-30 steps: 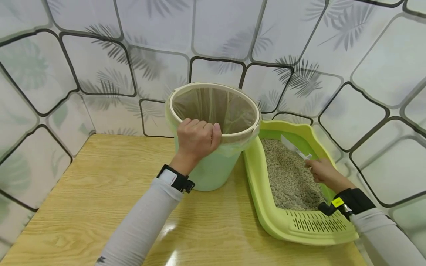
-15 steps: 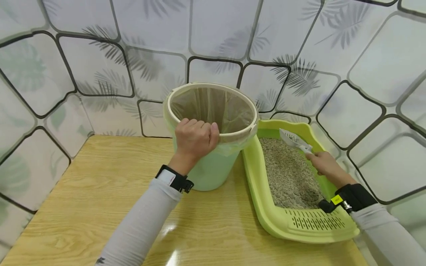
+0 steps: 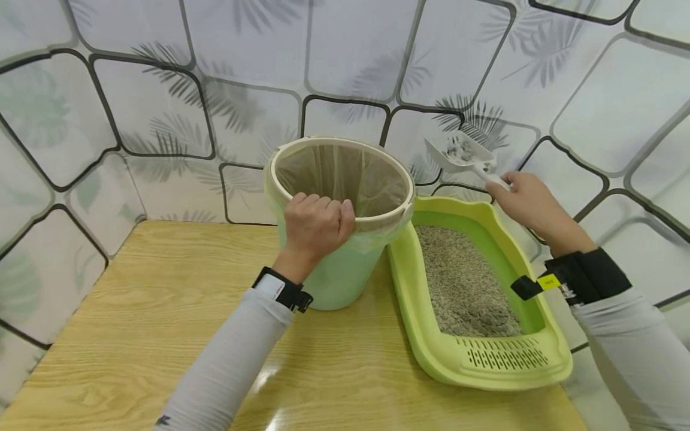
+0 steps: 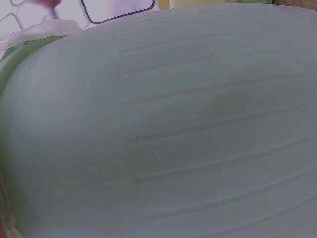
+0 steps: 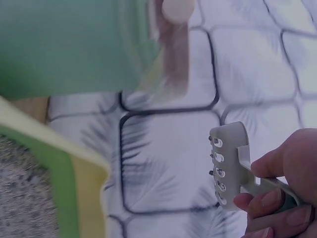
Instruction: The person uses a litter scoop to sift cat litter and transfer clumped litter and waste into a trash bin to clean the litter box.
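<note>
Scoop (image 3: pixel 477 166) raised, apparently holding clumps (image 3: pixel 458 149).

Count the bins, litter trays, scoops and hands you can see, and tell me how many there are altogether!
Bins: 1, the green bin
Litter trays: 1, the yellow-green litter tray
Scoops: 1, the pale scoop
Hands: 2, the left hand and right hand
Total: 5

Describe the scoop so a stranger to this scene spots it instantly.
Find the yellow-green tray of litter, right of the lined bin. Above the tray's far end, before the patterned wall, is a whitish scoop holding greyish clumps. Unlike the bin and tray, it is held off the table.
</note>
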A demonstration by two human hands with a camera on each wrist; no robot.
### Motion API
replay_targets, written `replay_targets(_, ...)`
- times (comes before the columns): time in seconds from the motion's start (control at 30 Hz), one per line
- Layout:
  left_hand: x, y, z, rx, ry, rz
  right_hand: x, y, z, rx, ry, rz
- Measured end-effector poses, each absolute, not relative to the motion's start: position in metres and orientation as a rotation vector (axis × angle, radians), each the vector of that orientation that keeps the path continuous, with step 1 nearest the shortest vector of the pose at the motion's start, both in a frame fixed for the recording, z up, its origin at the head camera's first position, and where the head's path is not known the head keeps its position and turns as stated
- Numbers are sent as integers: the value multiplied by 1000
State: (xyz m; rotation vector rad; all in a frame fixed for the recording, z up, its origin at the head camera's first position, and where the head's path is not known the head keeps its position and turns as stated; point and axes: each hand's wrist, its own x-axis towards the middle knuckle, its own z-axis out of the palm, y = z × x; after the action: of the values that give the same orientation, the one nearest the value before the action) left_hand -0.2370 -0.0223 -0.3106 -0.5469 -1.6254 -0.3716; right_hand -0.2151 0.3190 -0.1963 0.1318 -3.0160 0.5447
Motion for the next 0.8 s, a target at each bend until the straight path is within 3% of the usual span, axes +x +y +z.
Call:
replay_targets(0.13, -237, -25, -311, -537, -1620, -367, -225, 273, -184, 313, -2971, 394)
replay_targets(0.43, -236, -25, -309, -531, -1616, -353, -233, 203, -197, 602, -2789, -104)
replay_targets(0.8, -234, -20, -309, -519, -1644, -344, -225, 191, -212, 830, -2135, -493)
